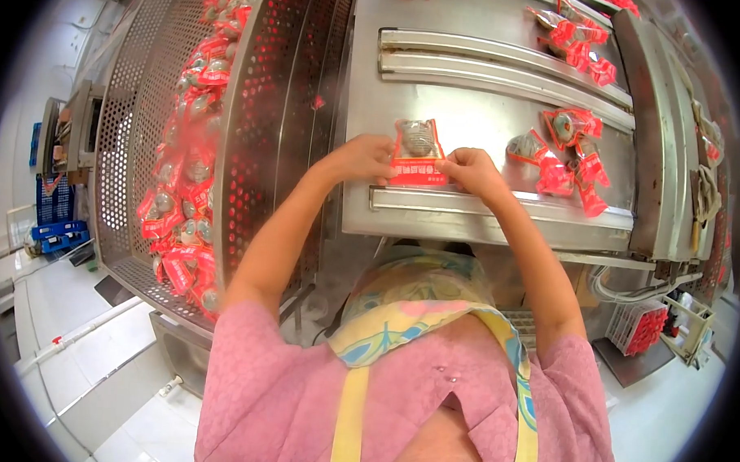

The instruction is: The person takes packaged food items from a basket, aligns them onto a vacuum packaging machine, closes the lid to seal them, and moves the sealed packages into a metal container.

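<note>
Packet (419, 141) lies on the table (472, 112), its red band (417, 174) beside the near rail (485, 206). Light, even tension at both band corners should keep it flat without squeezing the filling. The right hand (476, 173) pinches the right corner; the left hand (363, 157), half curled, touches the left edge, its grip unclear.

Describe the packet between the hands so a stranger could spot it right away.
Find the flat steel worktable beside the tall perforated bin. Near its front edge, just beyond the closest metal rail, one red-trimmed packet sits between the left hand and right hand. It's alone and squared up, unlike the jumbled cluster to its right.
</note>
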